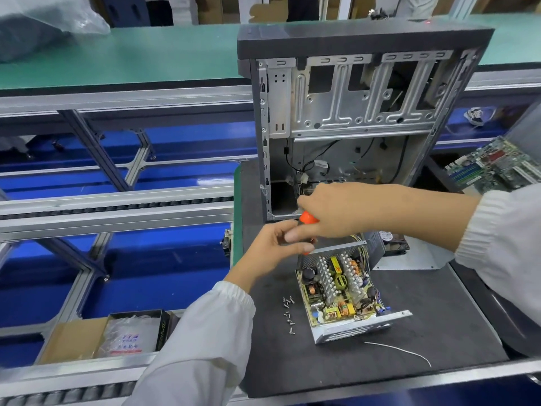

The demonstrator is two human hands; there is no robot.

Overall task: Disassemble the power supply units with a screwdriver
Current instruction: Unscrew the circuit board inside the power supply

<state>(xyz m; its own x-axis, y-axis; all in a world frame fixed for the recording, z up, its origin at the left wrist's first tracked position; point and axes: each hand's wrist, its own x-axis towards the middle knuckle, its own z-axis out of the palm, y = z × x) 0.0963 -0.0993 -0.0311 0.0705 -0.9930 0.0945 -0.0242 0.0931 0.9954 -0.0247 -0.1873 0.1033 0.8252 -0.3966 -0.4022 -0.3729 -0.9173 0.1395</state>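
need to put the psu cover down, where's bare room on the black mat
Bare mat lies right of the open power supply, up to the right sleeve. Another free patch is the near left corner, below the screws. A white wire crosses the near strip. It is crowded between the PC case and both hands.

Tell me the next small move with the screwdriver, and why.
Probably lower the orange-handled screwdriver, gripped by the right hand and steadied by the left hand, onto a screw of the opened grey metal power supply unit; its circuit board remains inside, and loose screws lie beside it.
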